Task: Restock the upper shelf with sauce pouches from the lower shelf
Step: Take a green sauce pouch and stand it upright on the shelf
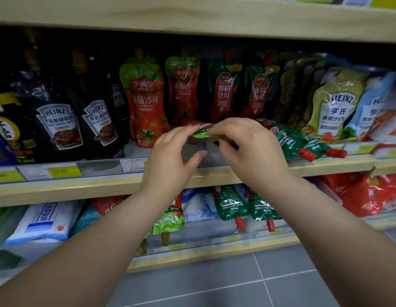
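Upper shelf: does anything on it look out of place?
Yes. Right of the hands, green pouches lie flat with red caps poking past the shelf edge, while the neighbouring red pouches stand upright. Both hands hold another pouch there.

Hands hide most of the held pouch (pixel 202 132).

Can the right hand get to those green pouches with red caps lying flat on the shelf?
Probably yes, though not right away. The green pouches lie just right of the right hand at the shelf's front with nothing in between, but both hands are pinching a red and green pouch now.
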A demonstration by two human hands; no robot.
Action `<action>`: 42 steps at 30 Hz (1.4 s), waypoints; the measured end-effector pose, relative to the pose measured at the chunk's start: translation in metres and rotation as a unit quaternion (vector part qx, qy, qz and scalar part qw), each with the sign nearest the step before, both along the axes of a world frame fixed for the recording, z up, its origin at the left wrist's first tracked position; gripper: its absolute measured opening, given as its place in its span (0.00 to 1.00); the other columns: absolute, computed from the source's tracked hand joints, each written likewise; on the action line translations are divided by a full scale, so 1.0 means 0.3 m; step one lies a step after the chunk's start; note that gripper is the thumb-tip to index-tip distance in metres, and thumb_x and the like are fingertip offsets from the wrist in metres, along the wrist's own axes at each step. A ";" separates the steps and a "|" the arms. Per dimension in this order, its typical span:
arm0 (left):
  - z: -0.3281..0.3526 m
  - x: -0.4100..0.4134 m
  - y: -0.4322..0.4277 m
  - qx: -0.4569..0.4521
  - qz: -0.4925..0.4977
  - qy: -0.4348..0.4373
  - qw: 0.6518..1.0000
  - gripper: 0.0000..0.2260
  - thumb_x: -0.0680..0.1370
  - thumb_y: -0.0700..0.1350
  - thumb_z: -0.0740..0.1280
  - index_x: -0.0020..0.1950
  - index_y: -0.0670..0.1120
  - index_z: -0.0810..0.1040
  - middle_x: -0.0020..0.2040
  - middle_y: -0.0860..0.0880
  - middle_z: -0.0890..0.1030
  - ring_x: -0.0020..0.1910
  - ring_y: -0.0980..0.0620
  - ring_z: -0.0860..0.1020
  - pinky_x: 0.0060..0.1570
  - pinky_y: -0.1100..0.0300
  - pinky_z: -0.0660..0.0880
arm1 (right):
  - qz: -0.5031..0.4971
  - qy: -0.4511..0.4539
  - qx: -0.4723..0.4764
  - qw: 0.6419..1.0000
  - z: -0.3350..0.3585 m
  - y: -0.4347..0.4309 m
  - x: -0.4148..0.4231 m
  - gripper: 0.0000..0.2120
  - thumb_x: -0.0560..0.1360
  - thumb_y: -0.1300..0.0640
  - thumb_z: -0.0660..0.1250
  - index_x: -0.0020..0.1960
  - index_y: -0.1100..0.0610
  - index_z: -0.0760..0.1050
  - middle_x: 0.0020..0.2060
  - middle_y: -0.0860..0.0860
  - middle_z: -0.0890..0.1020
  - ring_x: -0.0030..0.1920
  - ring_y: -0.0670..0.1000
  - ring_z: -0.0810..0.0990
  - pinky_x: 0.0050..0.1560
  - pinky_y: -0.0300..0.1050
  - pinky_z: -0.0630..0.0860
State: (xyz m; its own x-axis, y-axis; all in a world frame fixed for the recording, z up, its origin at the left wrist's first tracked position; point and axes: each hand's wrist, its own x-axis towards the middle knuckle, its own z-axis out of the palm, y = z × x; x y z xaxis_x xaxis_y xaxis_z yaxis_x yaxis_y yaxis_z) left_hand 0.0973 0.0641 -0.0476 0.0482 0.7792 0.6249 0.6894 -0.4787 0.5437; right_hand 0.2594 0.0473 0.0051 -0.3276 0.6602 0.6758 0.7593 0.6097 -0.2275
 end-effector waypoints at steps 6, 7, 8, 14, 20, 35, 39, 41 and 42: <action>0.049 0.030 0.028 0.011 0.003 -0.098 0.995 0.08 0.73 0.50 0.70 0.51 0.55 0.74 0.46 0.55 0.80 0.49 0.52 0.77 0.49 0.50 0.75 | 0.023 0.069 0.045 0.996 0.045 0.009 -0.004 0.16 0.72 0.64 0.67 0.59 0.55 0.76 0.53 0.50 0.80 0.55 0.52 0.76 0.52 0.52 0.76; 0.056 0.032 0.032 0.008 0.004 -0.115 0.993 0.08 0.73 0.49 0.70 0.50 0.56 0.74 0.45 0.55 0.80 0.48 0.53 0.78 0.48 0.50 0.75 | 0.024 0.096 0.054 0.994 0.038 0.014 -0.003 0.18 0.73 0.63 0.68 0.62 0.55 0.73 0.55 0.51 0.79 0.57 0.52 0.76 0.54 0.52 0.75; 0.060 0.032 0.037 0.003 0.005 -0.126 0.992 0.08 0.73 0.49 0.70 0.50 0.56 0.74 0.45 0.54 0.81 0.47 0.54 0.78 0.47 0.50 0.76 | 0.023 0.129 0.063 0.989 0.025 0.019 -0.001 0.21 0.73 0.63 0.68 0.64 0.56 0.71 0.57 0.50 0.77 0.58 0.51 0.75 0.56 0.52 0.75; 0.091 0.017 0.054 -0.006 0.001 -0.147 0.989 0.08 0.75 0.54 0.67 0.52 0.57 0.74 0.46 0.57 0.81 0.47 0.57 0.79 0.46 0.50 0.78 | -0.013 0.177 -0.007 0.984 -0.132 0.032 -0.002 0.40 0.73 0.56 0.71 0.75 0.49 0.50 0.66 0.54 0.67 0.65 0.51 0.68 0.62 0.54 0.71; 0.118 0.016 0.079 -0.024 0.010 -0.150 0.988 0.09 0.76 0.55 0.66 0.55 0.58 0.73 0.45 0.61 0.79 0.46 0.63 0.78 0.44 0.59 0.78 | 0.005 0.154 -0.083 0.984 -0.147 0.107 -0.083 0.50 0.71 0.54 0.72 0.72 0.35 0.35 0.69 0.54 0.68 0.65 0.54 0.71 0.58 0.55 0.75; -0.085 -0.145 -0.021 0.079 0.178 0.165 0.967 0.14 0.75 0.57 0.66 0.57 0.53 0.79 0.50 0.52 0.81 0.53 0.45 0.74 0.54 0.49 0.64 | -0.095 0.121 -0.126 0.980 -0.127 0.211 -0.141 0.52 0.71 0.56 0.73 0.72 0.35 0.34 0.53 0.55 0.79 0.46 0.55 0.81 0.43 0.54 0.80; -0.148 -0.163 -0.024 0.129 0.167 0.194 0.958 0.13 0.74 0.56 0.67 0.55 0.52 0.81 0.48 0.52 0.82 0.50 0.45 0.75 0.53 0.48 0.66 | -0.104 0.112 -0.131 0.980 -0.111 0.243 -0.158 0.50 0.71 0.58 0.72 0.74 0.40 0.37 0.54 0.58 0.76 0.46 0.58 0.80 0.43 0.51 0.77; -0.164 -0.166 -0.022 0.143 0.160 0.187 0.959 0.14 0.75 0.57 0.67 0.56 0.51 0.80 0.48 0.51 0.82 0.49 0.45 0.75 0.53 0.48 0.66 | -0.111 0.098 -0.137 0.979 -0.102 0.259 -0.168 0.49 0.72 0.59 0.71 0.75 0.43 0.37 0.53 0.59 0.76 0.44 0.57 0.80 0.41 0.49 0.77; -0.168 -0.165 -0.021 0.148 0.157 0.181 0.960 0.14 0.75 0.56 0.67 0.56 0.51 0.81 0.49 0.51 0.82 0.49 0.45 0.76 0.54 0.49 0.66 | -0.116 0.087 -0.139 0.980 -0.099 0.265 -0.173 0.49 0.72 0.59 0.71 0.75 0.44 0.37 0.52 0.59 0.76 0.43 0.57 0.79 0.41 0.50 0.77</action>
